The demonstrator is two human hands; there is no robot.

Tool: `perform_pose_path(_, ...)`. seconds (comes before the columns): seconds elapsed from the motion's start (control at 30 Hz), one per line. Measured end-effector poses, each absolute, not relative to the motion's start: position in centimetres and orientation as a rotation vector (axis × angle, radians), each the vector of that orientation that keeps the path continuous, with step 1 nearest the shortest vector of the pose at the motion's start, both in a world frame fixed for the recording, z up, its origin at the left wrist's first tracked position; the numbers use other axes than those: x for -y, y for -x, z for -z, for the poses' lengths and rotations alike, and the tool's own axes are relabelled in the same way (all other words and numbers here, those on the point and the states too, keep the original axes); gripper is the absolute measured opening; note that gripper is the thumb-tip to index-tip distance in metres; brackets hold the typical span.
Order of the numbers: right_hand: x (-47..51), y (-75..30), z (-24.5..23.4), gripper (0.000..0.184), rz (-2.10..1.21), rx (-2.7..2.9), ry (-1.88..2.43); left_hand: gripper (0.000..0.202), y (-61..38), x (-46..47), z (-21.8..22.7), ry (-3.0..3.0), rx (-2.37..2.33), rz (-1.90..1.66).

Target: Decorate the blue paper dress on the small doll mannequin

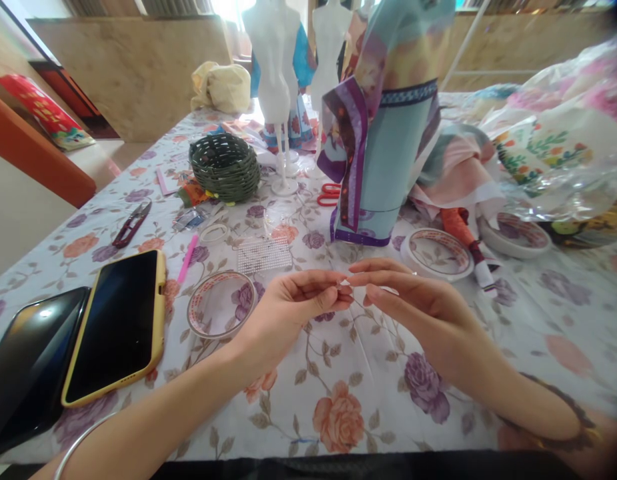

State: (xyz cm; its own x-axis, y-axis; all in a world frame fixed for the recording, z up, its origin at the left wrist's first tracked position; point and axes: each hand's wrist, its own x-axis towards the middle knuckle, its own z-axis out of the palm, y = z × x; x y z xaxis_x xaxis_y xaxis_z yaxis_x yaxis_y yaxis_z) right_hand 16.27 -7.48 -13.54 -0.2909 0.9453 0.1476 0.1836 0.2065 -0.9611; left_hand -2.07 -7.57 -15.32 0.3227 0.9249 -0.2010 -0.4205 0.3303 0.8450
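Note:
My left hand (308,297) is closed in a pinch at the middle of the table, with a tiny whitish piece (344,283) at its fingertips. What that piece is cannot be made out. Close by on the right, my right hand (423,300) has its fingers stretched and apart from the thumb, the tips almost touching the left fingertips. Just behind the hands lies a sheet of small pearl-like beads or rhinestones (264,255). A roll of tape (191,313) lies left of my left hand, and another tape roll (441,275) is beyond my right hand.
Phones, one in a yellow case (159,320) and one black (25,353), lie at left near thread snips (132,225) and a pink pen (188,259). Behind stand a green woven basket (225,167), white mannequins (273,73) and a draped fabric dress (398,167). Plastic-wrapped fabric (553,143) is piled right.

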Motion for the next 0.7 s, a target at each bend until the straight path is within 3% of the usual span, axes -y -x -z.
perform_pose_path(0.7,7.56,-16.19,13.45,0.016,-1.232,1.660,1.042,0.012,2.00,7.68,15.42,-0.724,-0.804,-0.996)
